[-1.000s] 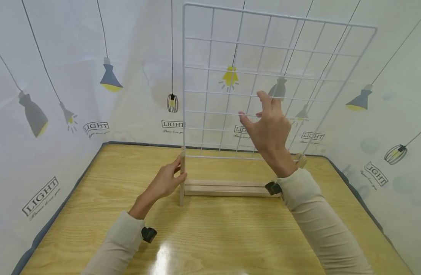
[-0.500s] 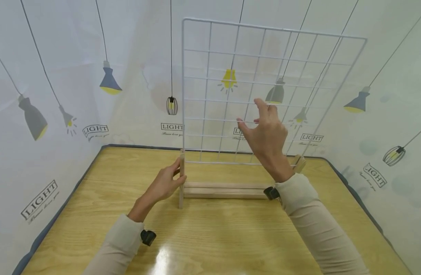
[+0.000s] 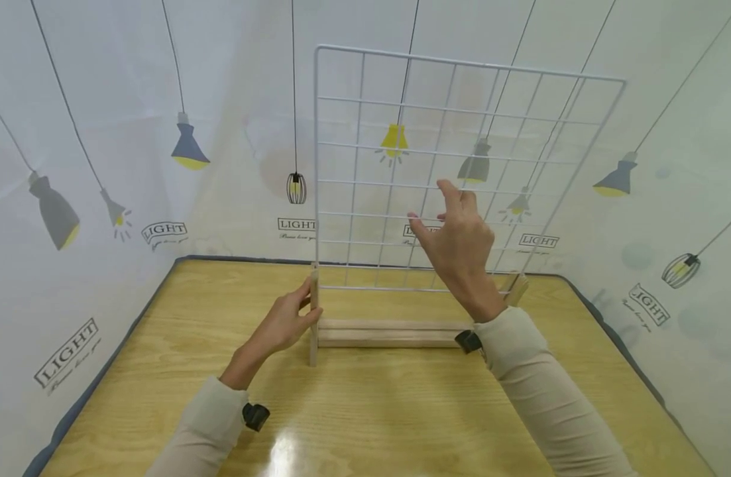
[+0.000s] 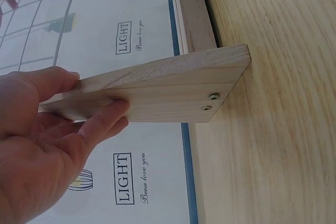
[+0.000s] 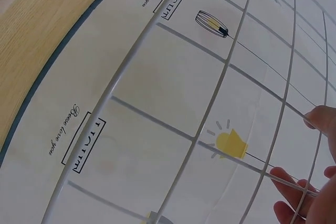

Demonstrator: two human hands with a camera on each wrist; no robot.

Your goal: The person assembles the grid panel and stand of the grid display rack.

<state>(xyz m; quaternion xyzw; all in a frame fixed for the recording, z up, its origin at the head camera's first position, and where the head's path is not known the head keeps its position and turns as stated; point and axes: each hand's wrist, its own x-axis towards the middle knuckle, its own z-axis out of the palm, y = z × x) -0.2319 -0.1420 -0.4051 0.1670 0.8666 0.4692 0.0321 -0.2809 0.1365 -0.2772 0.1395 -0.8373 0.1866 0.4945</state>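
A white wire grid panel (image 3: 377,165) stands tilted above a wooden stand. My right hand (image 3: 463,248) grips its wires near the middle; in the right wrist view the thumb (image 5: 321,118) and fingers (image 5: 286,182) reach among them. My left hand (image 3: 284,318) holds the stand's left side board (image 3: 314,318) between thumb and fingers. Two screw heads show low on that board (image 4: 173,95) in the left wrist view. A wooden crossbar (image 3: 395,334) joins the sides at the bottom. My right forearm partly hides the right side board (image 3: 516,289).
The stand rests on a wood-grain table (image 3: 365,404). A pale wall covering (image 3: 240,192) printed with hanging lamps and "LIGHT" labels rises behind and at both sides. A black camera is strapped to each wrist.
The grid panel has come down in my right hand, and its lower edge is closer to the tops of the side boards. My left hand keeps its hold. The head view has shifted slightly.
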